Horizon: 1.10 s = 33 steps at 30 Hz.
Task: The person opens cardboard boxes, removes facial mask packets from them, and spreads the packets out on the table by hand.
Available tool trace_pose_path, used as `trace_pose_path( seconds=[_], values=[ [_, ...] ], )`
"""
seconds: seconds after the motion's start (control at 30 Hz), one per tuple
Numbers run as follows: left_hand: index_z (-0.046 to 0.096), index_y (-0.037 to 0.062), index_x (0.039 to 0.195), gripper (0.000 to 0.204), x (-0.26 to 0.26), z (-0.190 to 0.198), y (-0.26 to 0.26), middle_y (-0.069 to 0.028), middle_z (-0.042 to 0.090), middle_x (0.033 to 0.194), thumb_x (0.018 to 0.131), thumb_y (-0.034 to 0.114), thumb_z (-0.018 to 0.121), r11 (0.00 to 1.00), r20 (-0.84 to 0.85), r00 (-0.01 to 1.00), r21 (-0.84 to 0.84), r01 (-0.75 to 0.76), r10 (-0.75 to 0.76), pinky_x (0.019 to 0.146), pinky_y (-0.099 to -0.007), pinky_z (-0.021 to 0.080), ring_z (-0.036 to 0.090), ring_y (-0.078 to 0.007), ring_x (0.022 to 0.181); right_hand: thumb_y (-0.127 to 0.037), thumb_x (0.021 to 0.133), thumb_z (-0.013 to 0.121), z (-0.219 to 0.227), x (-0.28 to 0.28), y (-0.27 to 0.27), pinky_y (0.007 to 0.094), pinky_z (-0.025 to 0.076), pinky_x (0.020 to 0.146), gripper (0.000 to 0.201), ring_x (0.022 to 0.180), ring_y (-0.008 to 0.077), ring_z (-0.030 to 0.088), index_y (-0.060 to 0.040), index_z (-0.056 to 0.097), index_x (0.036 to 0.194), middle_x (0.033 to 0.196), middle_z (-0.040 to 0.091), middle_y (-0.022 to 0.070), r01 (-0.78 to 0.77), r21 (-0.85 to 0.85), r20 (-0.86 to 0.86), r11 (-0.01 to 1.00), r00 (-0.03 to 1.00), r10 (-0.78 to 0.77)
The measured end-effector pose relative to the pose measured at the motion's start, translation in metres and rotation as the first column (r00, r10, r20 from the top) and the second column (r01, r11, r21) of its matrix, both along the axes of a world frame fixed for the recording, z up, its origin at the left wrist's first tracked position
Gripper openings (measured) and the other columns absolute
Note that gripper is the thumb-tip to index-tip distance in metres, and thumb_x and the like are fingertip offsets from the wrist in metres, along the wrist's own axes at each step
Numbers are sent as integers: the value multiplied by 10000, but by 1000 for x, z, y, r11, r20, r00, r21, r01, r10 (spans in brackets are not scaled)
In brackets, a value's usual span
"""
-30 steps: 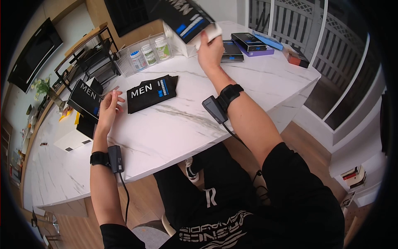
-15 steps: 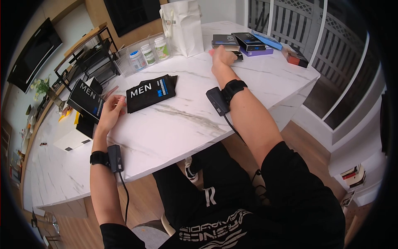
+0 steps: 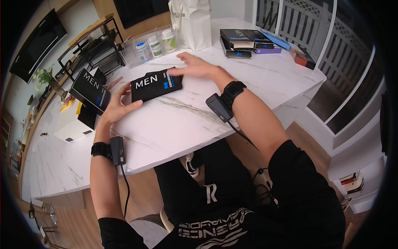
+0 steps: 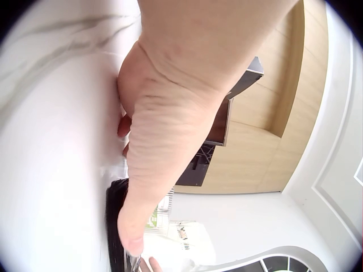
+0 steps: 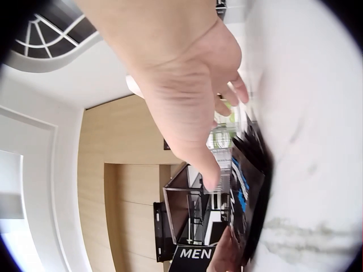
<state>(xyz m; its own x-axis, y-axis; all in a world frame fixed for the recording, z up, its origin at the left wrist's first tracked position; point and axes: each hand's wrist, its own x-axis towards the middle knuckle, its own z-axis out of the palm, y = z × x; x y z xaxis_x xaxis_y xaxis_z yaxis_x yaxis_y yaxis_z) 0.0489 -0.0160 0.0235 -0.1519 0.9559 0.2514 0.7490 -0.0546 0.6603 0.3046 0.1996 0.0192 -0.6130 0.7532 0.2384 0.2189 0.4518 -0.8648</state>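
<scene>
A white marble-patterned table [image 3: 178, 120] with grey veins and a straight near edge carries everything. Counted from the middle of that edge, black packets lettered MEN [image 3: 151, 85] lie in a flat stack between eleven and twelve o'clock, a clear ribbed tray [image 3: 133, 61] standing beyond them. A white paper bag [image 3: 194, 31] stands at twelve. A black carton [image 3: 236, 53] lies at one, a purple box [image 3: 268, 51] just beside it, and a red-and-black box [image 3: 304, 61] near two. Between nine and ten sits a white box [image 3: 74, 128].
</scene>
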Motion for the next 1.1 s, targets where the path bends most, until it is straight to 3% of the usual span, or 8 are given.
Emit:
trace_pose_path(
  seconds=[0.07, 0.2, 0.6, 0.7, 0.73, 0.9, 1.0, 1.1],
  values=[
    [340, -62, 1466, 1096, -2, -3, 0, -234, 530, 1331, 665, 461, 874, 999, -32, 999, -20, 43, -44, 1063, -415, 381, 476, -318, 1280, -590, 660, 815, 1, 1, -22, 383, 397, 1066, 1107, 1273, 341, 484, -12, 333, 1473, 1340, 498, 236, -242, 238, 204, 941, 959, 195],
    [339, -54, 1469, 1054, -7, -7, 4, -233, 547, 1319, 691, 423, 868, 999, -31, 998, -13, 49, -50, 1068, -422, 375, 483, -315, 1283, -601, 619, 830, -3, -6, -29, 392, 319, 1129, 1156, 1338, 367, 405, -11, 321, 1473, 1405, 442, 251, -384, 313, 400, 868, 883, 246],
    [462, -8, 1387, 705, -3, -4, 6, -166, 679, 1141, 817, 255, 785, 997, -27, 999, 74, -23, 25, 1007, -389, 424, 599, -249, 1146, -779, 591, 718, 16, -3, -51, 445, 398, 1037, 1194, 1293, 368, 464, -25, 388, 1456, 1392, 464, 260, -285, 367, 533, 886, 844, 51],
    [501, 1, 1340, 580, -12, -10, 9, -171, 692, 1104, 852, 200, 743, 993, -58, 998, 116, -8, 14, 977, -377, 442, 624, -231, 1090, -848, 610, 626, 7, -11, -42, 480, 334, 1088, 1191, 1316, 350, 462, -27, 414, 1446, 1405, 477, 245, -203, 257, 449, 945, 891, 69],
    [508, 4, 1323, 535, -15, -12, 10, -168, 694, 1094, 866, 180, 721, 991, -59, 998, 135, -12, 20, 961, -370, 449, 628, -224, 1077, -838, 726, 516, 7, -11, -41, 414, 374, 1081, 1101, 1269, 380, 513, 21, 449, 1413, 1366, 508, 290, -190, 247, 370, 950, 925, 89],
    [555, -11, 1243, 383, -41, -29, 22, -146, 705, 1015, 925, 186, 640, 957, -64, 996, 286, -46, 67, 876, -333, 483, 656, -210, 966, -677, 829, 604, 3, -17, -27, 360, 506, 876, 842, 943, 303, 678, 88, 621, 1179, 948, 703, 217, -62, 264, 290, 963, 957, -18],
    [676, -38, 976, 511, -30, -12, 17, -127, 688, 791, 951, 462, 572, 901, 58, 907, 111, -420, 416, 733, -299, 504, 651, -218, 708, -622, 833, 647, 10, -15, -28, 356, 519, 806, 744, 828, 273, 686, 97, 687, 1018, 855, 705, 182, -109, 162, 369, 981, 928, 42],
    [689, -61, 828, 689, -16, 1, 11, -131, 670, 706, 858, 623, 614, 907, -39, 911, -79, -413, 411, 725, -304, 508, 650, -217, 689, -602, 837, 652, 7, -19, -28, 356, 519, 751, 704, 743, 245, 674, 96, 709, 909, 774, 695, 149, -106, 134, 359, 985, 932, 52]
  ],
)
